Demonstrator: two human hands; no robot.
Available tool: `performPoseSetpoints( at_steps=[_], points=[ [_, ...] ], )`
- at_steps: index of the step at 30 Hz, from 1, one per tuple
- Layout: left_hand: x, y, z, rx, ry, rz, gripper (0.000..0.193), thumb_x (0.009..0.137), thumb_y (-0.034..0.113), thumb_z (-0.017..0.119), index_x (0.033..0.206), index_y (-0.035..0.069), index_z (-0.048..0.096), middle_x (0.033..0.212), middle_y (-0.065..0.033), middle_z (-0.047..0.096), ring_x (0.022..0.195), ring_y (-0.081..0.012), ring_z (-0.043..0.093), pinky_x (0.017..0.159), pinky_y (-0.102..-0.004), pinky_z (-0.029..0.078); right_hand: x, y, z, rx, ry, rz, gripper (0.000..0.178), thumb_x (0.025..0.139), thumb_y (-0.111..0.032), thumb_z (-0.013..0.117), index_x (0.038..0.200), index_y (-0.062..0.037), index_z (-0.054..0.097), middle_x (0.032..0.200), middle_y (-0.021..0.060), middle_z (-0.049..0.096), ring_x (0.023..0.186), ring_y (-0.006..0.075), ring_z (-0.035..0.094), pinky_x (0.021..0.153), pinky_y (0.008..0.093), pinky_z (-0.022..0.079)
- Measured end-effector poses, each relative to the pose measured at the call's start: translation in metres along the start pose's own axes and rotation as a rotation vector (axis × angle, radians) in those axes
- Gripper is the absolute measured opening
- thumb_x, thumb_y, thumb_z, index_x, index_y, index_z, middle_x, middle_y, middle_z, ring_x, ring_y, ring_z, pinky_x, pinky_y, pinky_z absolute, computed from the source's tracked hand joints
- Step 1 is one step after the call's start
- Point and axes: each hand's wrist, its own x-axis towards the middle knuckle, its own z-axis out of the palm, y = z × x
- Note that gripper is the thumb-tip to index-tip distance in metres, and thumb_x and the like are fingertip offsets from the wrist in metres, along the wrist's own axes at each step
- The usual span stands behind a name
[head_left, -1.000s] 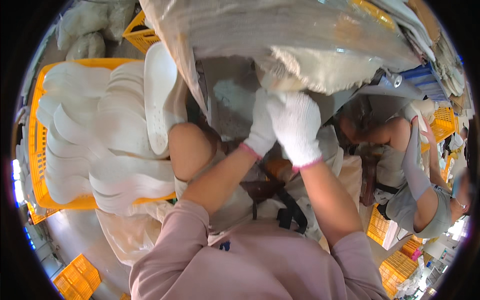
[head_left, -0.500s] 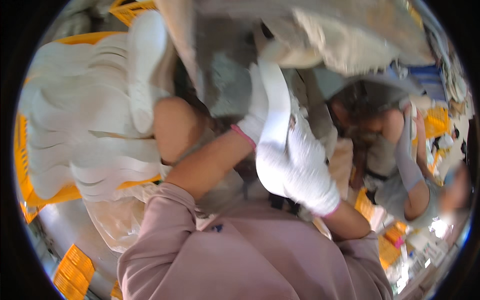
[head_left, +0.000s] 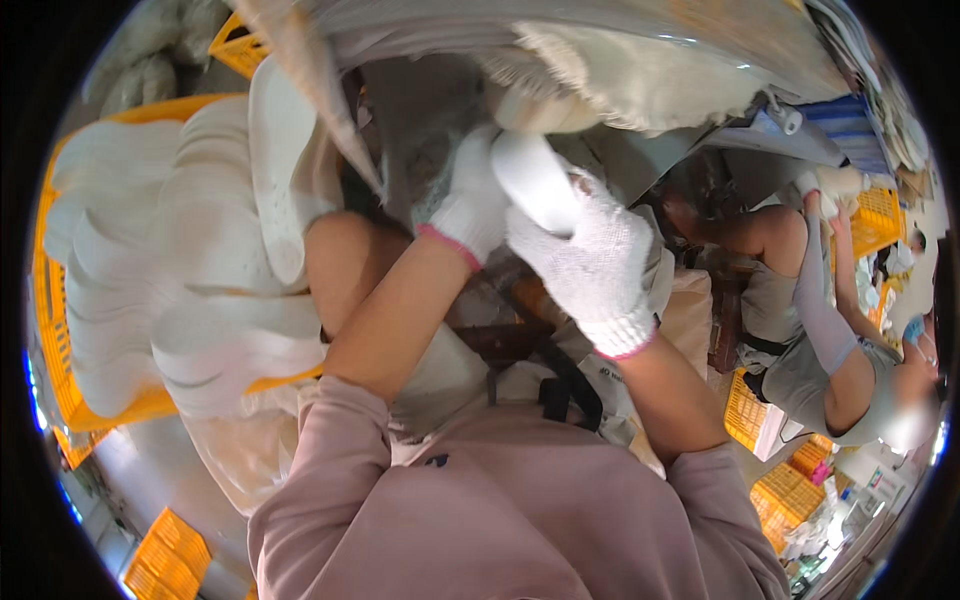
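Both my hands wear white knit gloves with pink cuffs. My left hand (head_left: 472,205) is closed on the left side of a white shoe sole (head_left: 538,182); its fingertips are partly hidden behind the sole. Wrapped round the near end of the same sole is my right hand (head_left: 590,258), with a dark worn spot near its fingertips. The sole's far end meets or lies close under a pale round wheel (head_left: 545,110); I cannot tell whether they touch. A fringed, dusty cloth cover (head_left: 640,85) hangs above the wheel.
To the left, a yellow basket (head_left: 48,330) is heaped with stacked white soles (head_left: 190,230). Another sole (head_left: 280,170) leans between the heap and my knee. On the right a co-worker (head_left: 830,370) sits with arms raised. Yellow crates (head_left: 165,555) stand around the floor.
The sole has swung from upright beside my right hand to a shorter, tilted view near the wheel. My right hand has moved up and away from my body; my left has shifted slightly left.
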Motion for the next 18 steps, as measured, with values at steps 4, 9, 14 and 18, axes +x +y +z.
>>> performPoseSetpoints(
  at_steps=[4,9,14,18],
  points=[
    [-0.014,-0.009,0.012,0.201,-0.08,0.57,0.037,0.11,0.033,0.05,0.119,-0.001,0.064,0.111,-0.017,0.074,0.101,-0.0288,0.073,0.087,-0.0427,0.06,0.005,0.014,0.016,-0.114,-0.04,0.083,0.043,0.081,-0.034,0.091,0.111,-0.0048,0.081,0.098,0.0169,0.08,0.087,0.0337,0.078,0.078,0.0386,0.061],
    [-0.016,-0.016,0.011,0.68,0.213,0.624,0.039,0.11,0.037,0.055,0.122,0.001,0.064,0.112,-0.0137,0.075,0.103,-0.0267,0.072,0.09,-0.04,0.059,0.015,0.003,0.025,0.022,-0.053,0.24,0.036,0.085,-0.034,0.088,0.106,-0.0057,0.081,0.101,0.0168,0.08,0.09,0.0335,0.078,0.081,0.0397,0.061],
    [-0.027,-0.014,0.011,-0.141,-0.412,0.226,0.047,0.115,0.04,0.04,0.129,0.002,0.064,0.116,-0.016,0.074,0.104,-0.03,0.073,0.095,-0.0431,0.06,-0.011,0.014,0.017,0.172,0.132,0.033,0.051,0.083,-0.028,0.094,0.12,-0.0002,0.074,0.096,0.0143,0.079,0.081,0.0283,0.077,0.078,0.0374,0.061],
    [-0.023,-0.015,0.019,-0.265,-0.027,0.339,0.042,0.113,0.032,0.042,0.117,-0.001,0.067,0.099,-0.017,0.074,0.093,-0.0308,0.075,0.086,-0.0439,0.063,0.003,0.016,-0.002,0.212,-0.188,0.154,0.053,0.079,-0.025,0.092,0.12,0.0027,0.072,0.106,0.019,0.078,0.095,0.0309,0.075,0.09,0.0376,0.059]
  ],
)
